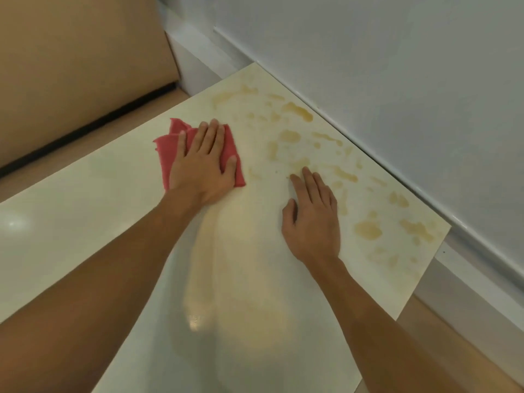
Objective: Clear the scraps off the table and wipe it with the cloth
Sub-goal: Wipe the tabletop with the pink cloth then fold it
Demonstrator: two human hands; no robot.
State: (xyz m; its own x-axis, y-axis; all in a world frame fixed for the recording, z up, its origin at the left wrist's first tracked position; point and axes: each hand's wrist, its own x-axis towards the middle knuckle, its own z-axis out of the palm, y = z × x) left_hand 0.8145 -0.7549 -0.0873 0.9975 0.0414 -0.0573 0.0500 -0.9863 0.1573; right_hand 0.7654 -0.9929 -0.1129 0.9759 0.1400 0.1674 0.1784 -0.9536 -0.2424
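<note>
**Entry — wiping step, cream tabletop [85, 208] against a grey wall [397, 80]**

- Cloth [166, 151]: red, bunched in loose folds, lay on the tabletop left of the stained area. It was pinned beneath the left hand.
- Left hand [202, 160]: fingers straight and spread, palm down, pressed flat on the cloth. It gripped nothing.
- Right hand [312, 219]: flat and relaxed on the bare tabletop, fingertips at the near edge of the stains. It held nothing and looked to be a brace.
- Stains [297, 112]: yellow-brown blotches and streaks, scattered along the wall side from the far corner to the right-hand edge. A paler smear [201, 265] ran toward the viewer beneath the left forearm.
- Scraps: none seen on the tabletop, so clearing appeared done and wiping was judged the step in hand.

**Handling notes (judgement)**

- Most of the stained band looked unwiped.
- Good strokes would overlap and carry the cloth right, into the blotches by the wall, under even palm pressure.
- The loose folds might ride up — a tidier fold would give fuller contact.
- The pale smear suggested residue being spread rather than lifted, so turning to a clean face would help.
- The right hand would need to shift off the soiled patch ahead of the cloth.
</note>
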